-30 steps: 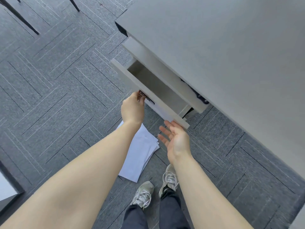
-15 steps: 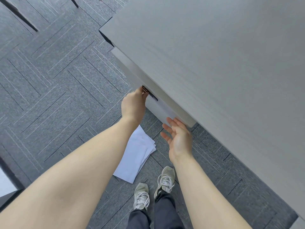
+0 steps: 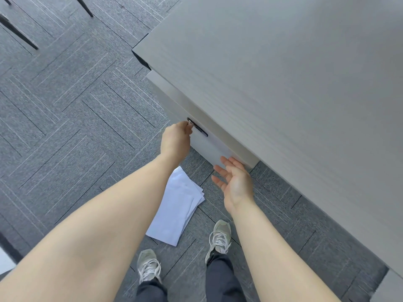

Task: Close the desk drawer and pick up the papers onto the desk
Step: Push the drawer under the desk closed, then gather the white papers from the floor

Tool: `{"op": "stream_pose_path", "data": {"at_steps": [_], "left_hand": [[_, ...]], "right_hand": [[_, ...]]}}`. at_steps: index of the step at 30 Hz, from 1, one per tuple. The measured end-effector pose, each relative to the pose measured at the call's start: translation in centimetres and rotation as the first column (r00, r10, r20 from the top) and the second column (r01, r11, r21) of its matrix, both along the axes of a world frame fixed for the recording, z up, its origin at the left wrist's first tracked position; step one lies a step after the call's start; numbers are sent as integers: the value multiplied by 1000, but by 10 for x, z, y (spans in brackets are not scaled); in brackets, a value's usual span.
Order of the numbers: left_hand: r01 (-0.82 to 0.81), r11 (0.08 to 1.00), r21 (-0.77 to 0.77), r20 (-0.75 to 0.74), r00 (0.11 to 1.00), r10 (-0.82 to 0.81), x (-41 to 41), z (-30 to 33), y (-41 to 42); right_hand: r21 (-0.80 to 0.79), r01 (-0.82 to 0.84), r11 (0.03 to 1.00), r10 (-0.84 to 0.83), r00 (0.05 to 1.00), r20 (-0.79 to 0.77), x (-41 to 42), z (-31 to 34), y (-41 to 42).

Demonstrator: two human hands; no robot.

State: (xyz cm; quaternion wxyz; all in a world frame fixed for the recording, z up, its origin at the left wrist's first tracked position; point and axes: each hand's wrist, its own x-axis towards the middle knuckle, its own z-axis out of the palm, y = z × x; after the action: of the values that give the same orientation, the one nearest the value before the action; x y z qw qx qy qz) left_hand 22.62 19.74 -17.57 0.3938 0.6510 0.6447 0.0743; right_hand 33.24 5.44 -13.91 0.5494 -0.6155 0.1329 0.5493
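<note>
The grey desk (image 3: 283, 73) fills the upper right. Its drawer (image 3: 209, 147) sits pushed in under the top, only the pale front showing. My left hand (image 3: 175, 139) has its fingers closed on the left end of the dark drawer handle (image 3: 199, 128). My right hand (image 3: 234, 182) hovers open, palm up, just below the drawer's lower right corner, holding nothing. A small stack of white papers (image 3: 177, 207) lies fanned on the carpet between my forearms, partly hidden by my left arm.
Grey patterned carpet (image 3: 76, 127) covers the floor. My two feet in pale sneakers (image 3: 219, 233) stand just below the papers. Thin black chair legs (image 3: 19, 34) show at the top left. A pale object's corner (image 3: 5, 261) sits at the left edge.
The drawer went from wide open to pushed in under the desk top. My left hand stayed on the handle and followed it in. My right hand kept open beside the drawer front.
</note>
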Motion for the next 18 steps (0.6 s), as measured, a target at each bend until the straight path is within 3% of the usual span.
{"op": "stream_pose_path", "data": {"at_steps": [6, 10, 14, 18], "left_hand": [[51, 992, -114, 57, 997, -45, -20, 8, 0], [103, 979, -176, 93, 992, -87, -89, 12, -26], [67, 922, -382, 36, 998, -57, -196, -29, -53], [-62, 792, -608, -59, 998, 33, -280, -104, -71]], "right_hand": [[-19, -4, 1000, 5, 998, 70, -12, 2, 3], [-47, -10, 999, 19, 981, 193, -39, 10, -5], [-163, -38, 986, 76, 969, 234, -95, -8, -26], [-326, -196, 925, 258, 952, 161, -166, -93, -59]]}}
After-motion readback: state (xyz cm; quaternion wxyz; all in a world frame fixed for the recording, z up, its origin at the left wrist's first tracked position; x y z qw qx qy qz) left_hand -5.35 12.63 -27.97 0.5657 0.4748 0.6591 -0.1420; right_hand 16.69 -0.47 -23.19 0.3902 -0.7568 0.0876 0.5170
